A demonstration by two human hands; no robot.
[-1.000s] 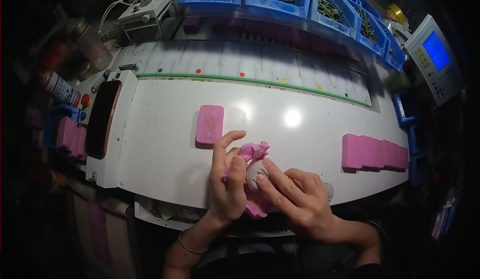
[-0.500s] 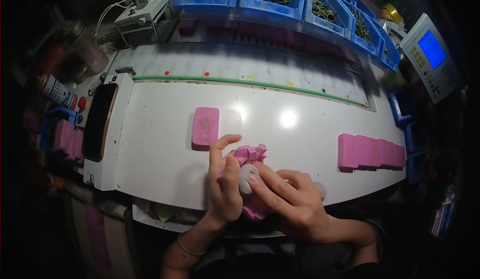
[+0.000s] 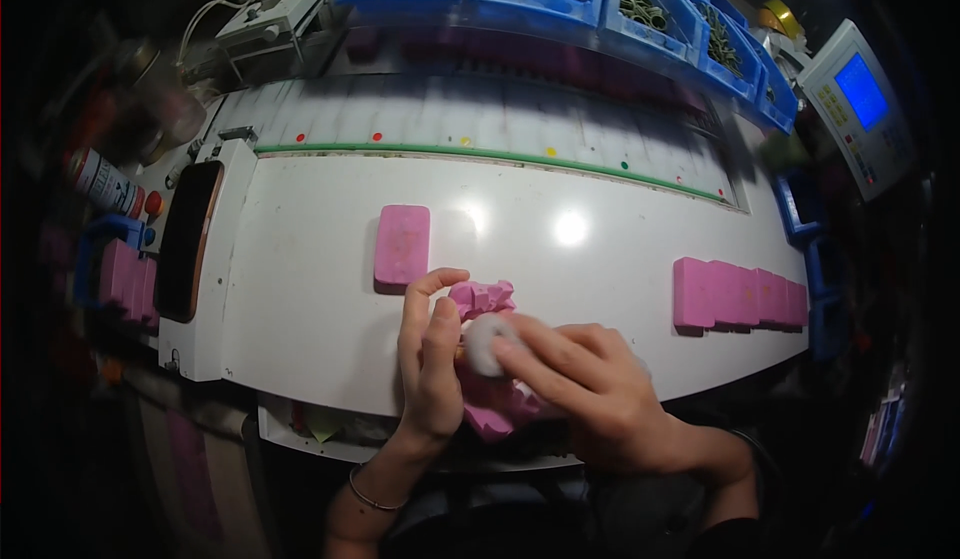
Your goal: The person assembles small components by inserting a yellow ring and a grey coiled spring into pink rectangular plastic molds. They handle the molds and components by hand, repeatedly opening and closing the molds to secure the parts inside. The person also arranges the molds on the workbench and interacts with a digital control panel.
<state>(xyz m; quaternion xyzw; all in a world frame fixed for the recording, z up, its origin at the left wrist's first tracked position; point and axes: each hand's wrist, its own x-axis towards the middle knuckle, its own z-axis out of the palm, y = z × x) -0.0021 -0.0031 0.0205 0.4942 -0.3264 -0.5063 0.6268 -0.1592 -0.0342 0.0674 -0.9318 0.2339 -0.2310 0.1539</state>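
Near the front edge of the table, my left hand (image 3: 430, 374) is closed around a pink rubber mould (image 3: 490, 421), bent so its ragged, lumpy inner faces stick out above and below. My right hand (image 3: 615, 394) pinches a soft, rounded, grey-white pouch (image 3: 482, 343) and presses it against the mould's inner side; the fingers are slightly blurred. More of the pouch's pale cloth shows behind the right hand. A closed pink mould block (image 3: 403, 243) lies flat on the white table (image 3: 320, 289), just beyond my left hand.
Several pink blocks (image 3: 735, 296) stand in a row at right. Blue bins (image 3: 535, 4) with green looped pieces hang at the back. A dark phone (image 3: 192, 239) lies on the left ledge, near a spray can (image 3: 105, 184). A screened control panel (image 3: 860, 99) is at far right.
The pouch has shifted slightly left with my right hand, over the mould's inner side. The mould is spread wider, showing more of its inner surface. The whole view has shifted a little.
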